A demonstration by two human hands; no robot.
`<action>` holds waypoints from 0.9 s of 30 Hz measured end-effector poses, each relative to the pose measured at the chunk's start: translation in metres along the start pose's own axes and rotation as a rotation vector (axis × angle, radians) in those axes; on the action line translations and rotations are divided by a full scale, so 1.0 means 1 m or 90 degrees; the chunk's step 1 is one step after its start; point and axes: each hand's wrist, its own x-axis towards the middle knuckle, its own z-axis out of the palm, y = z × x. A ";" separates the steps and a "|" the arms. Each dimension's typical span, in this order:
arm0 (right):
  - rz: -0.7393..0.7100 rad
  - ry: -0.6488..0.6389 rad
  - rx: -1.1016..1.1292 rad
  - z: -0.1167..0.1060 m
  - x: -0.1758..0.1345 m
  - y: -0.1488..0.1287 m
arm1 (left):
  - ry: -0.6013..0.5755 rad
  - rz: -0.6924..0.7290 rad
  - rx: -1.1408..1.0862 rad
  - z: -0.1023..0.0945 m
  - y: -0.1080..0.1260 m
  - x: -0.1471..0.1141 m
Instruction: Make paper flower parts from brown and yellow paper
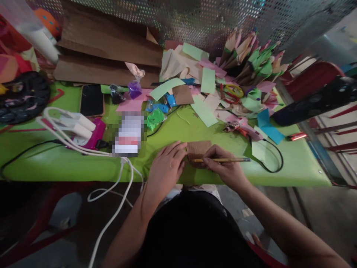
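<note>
A small brown piece of cardboard [199,146] lies on the green table near its front edge. My left hand [169,163] rests flat beside it, fingers stretched out and the fingertips at the cardboard's left edge. Pinched in my right hand [223,163] is a yellow pencil [235,160], held almost level, its point over the lower part of the cardboard. The pencil's rear end sticks out to the right. Whether the tip touches the cardboard is too small to tell.
Left of my hands are a phone [129,130] with a blurred screen, white cables [126,190] and a pink power strip [97,132]. Paper scraps [205,111], a pink glue gun [245,128], rolled paper cones [251,59] and large cardboard sheets [108,37] lie farther back. A dark bottle [315,102] is at right.
</note>
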 end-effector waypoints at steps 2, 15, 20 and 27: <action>0.003 0.004 0.013 -0.001 -0.006 0.002 | 0.001 0.001 0.007 0.001 0.000 0.000; 0.014 0.070 0.181 -0.003 -0.002 0.023 | 0.085 0.090 0.029 0.008 0.010 -0.019; -0.034 0.088 0.103 -0.004 0.006 0.010 | 0.051 0.091 0.027 0.015 0.013 -0.020; -0.028 0.021 0.071 0.009 0.016 0.000 | 0.040 0.074 0.003 0.015 0.011 -0.020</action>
